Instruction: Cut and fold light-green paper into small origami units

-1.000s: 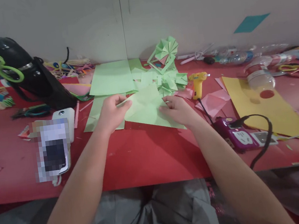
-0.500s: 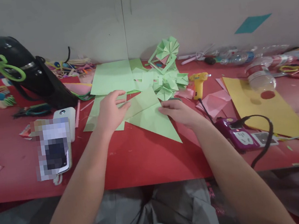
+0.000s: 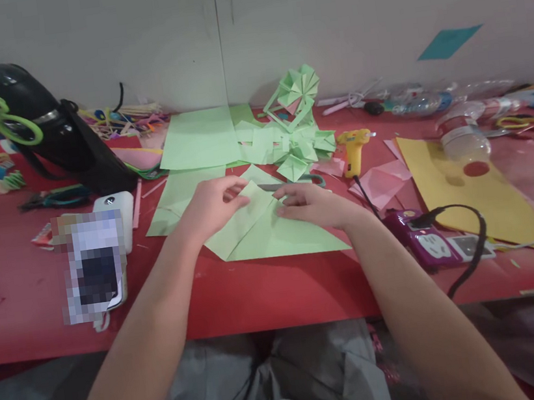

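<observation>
Folded green sheet (image 3: 267, 229) at new angle

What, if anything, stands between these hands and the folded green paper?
Nothing visible: the left hand and right hand both appear to touch the folded green paper. The scissors lie just beyond it, not between.

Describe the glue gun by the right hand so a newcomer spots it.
On the red table, find the purple power strip on the right. Beyond it, past the right hand, sits the yellow glue gun. Its pistol shape and black cord set it apart from the pink paper scraps beside it.
</observation>
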A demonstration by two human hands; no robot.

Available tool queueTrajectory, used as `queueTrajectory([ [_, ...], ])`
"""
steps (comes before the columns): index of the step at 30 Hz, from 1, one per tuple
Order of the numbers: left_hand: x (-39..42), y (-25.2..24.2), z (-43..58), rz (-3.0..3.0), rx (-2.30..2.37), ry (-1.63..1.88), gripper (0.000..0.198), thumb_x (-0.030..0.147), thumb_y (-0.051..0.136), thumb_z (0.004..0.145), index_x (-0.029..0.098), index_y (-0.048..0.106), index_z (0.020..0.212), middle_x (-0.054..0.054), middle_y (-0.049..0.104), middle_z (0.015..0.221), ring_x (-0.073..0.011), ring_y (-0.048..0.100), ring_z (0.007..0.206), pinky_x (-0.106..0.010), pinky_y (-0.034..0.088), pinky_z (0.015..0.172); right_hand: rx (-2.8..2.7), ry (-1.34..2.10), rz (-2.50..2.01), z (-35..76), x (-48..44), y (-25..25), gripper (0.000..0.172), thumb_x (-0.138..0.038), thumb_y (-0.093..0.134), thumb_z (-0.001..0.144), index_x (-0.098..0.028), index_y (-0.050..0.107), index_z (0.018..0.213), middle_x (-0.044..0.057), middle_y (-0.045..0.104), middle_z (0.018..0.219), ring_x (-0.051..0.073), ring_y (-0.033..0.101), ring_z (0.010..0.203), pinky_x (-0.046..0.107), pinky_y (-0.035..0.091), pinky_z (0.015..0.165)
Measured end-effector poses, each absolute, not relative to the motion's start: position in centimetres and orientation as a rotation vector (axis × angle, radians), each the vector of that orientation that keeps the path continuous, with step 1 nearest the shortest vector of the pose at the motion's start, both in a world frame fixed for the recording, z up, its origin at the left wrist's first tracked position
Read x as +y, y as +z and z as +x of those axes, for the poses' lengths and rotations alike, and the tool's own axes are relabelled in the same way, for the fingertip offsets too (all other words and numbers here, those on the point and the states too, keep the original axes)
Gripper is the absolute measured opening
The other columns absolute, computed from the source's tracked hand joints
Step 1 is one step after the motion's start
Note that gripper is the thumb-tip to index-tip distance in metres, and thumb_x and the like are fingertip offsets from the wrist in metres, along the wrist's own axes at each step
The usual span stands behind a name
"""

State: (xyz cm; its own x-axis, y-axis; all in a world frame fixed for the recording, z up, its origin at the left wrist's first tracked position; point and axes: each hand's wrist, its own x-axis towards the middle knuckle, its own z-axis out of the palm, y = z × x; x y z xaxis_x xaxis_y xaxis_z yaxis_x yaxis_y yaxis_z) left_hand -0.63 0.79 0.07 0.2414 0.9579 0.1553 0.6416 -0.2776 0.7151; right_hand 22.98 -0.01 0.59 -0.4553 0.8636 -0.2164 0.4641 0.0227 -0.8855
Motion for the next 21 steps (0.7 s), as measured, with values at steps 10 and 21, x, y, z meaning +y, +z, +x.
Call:
queueTrajectory([
  [10,-1.0,2.0,0.2,2.249,1.069,0.801,0.078,0.053,0.081,0.070,0.026,0.057,0.138,-0.008,0.054,0.147,-0.0313,0.047,0.138,-0.042,0.041,0.113,-1.286,1.434,-1.270,22.1,0.1,0.9,0.033,-0.026,0.063,0.080,-0.021,0.067,0.113,0.004,0.071,0.087,0.018,0.068,0.078,0.031,0.054,0.072],
  [21,-0.5,1.4,1.5,1.219,0.940,1.246,0.038,0.030,0.075,0.076,0.015,0.066,0.111,-0.011,0.073,0.114,-0.0330,0.065,0.113,-0.048,0.052,0.099,-1.388,1.189,-1.058,22.2,0.6,-0.4,0.062,-0.053,0.076,0.076,-0.032,0.058,0.131,0.007,0.056,0.138,0.025,0.055,0.124,0.040,0.051,0.100],
])
